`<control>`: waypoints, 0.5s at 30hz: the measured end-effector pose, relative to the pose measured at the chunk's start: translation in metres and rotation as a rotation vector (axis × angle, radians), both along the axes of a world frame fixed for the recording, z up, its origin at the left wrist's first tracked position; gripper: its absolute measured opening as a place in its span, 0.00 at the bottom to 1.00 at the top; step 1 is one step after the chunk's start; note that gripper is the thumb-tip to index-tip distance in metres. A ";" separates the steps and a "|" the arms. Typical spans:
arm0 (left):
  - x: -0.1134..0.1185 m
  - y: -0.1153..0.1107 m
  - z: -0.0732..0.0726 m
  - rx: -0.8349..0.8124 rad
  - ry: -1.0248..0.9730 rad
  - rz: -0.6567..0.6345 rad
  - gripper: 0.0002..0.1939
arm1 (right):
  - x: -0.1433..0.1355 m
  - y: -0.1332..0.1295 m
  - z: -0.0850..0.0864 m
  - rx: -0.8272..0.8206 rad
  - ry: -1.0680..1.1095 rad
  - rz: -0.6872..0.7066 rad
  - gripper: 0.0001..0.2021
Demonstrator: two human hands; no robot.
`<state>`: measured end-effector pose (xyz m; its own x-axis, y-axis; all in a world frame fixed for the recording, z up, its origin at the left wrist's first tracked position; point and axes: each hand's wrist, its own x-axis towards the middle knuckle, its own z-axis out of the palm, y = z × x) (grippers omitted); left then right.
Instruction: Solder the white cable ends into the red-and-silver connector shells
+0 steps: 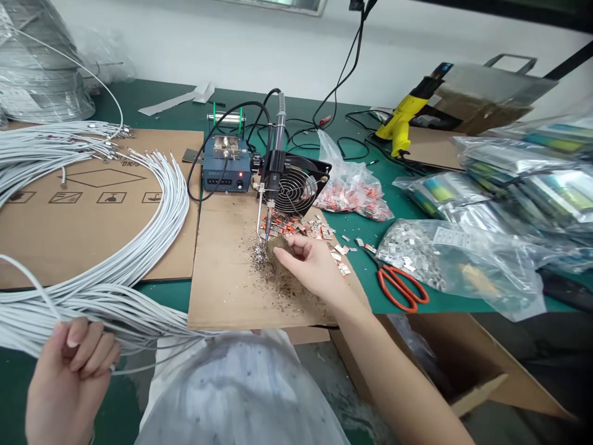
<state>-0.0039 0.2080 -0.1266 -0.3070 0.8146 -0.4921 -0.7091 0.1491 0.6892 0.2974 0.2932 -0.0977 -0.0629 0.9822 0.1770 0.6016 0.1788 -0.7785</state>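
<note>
My left hand [74,371] is closed at the lower left, gripping a white cable [32,278] beside a large bundle of white cables [152,247]. My right hand [312,266] pinches a brownish, sponge-like pad [280,247] between thumb and fingers. The pad is at the tip of an upright soldering iron [277,154] clamped in a stand; whether they touch is hard to tell. Solder scraps [260,254] and dark crumbs lie on the cardboard sheet [222,278] below. Small orange and white connectors [319,228] are scattered just behind my right hand.
Behind the cardboard stand a blue soldering unit [227,170] and a black fan [296,185]. To the right lie orange-handled scissors [403,287], a bag of connectors [356,191], a bag of metal parts [412,253] and a yellow heat gun [403,120]. An open carton [445,352] stands below the table edge.
</note>
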 end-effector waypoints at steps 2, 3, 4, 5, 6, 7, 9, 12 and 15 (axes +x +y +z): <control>0.000 0.000 -0.002 0.079 -0.068 0.047 0.17 | -0.001 -0.006 0.000 0.031 -0.032 -0.030 0.13; 0.000 0.000 -0.002 0.077 -0.073 0.043 0.16 | -0.001 -0.009 0.001 0.052 -0.050 -0.056 0.13; 0.000 0.000 -0.002 0.079 -0.071 0.047 0.16 | -0.002 -0.012 0.001 0.083 -0.077 -0.084 0.13; 0.000 0.000 -0.002 0.079 -0.065 0.046 0.16 | -0.002 -0.014 0.002 0.128 -0.114 -0.109 0.13; 0.000 0.001 -0.001 0.079 -0.055 0.041 0.16 | -0.003 -0.016 0.002 0.180 -0.158 -0.124 0.12; 0.001 0.001 0.000 0.075 -0.046 0.031 0.16 | -0.004 -0.017 0.002 0.233 -0.212 -0.124 0.10; 0.001 0.001 0.001 0.078 -0.033 0.030 0.16 | -0.006 -0.019 0.001 0.324 -0.336 -0.110 0.08; 0.002 0.000 0.002 0.075 -0.039 0.029 0.16 | -0.008 -0.021 -0.001 0.355 -0.442 -0.098 0.08; 0.002 0.000 0.001 0.065 -0.040 0.016 0.16 | -0.008 -0.022 -0.002 0.345 -0.416 -0.115 0.09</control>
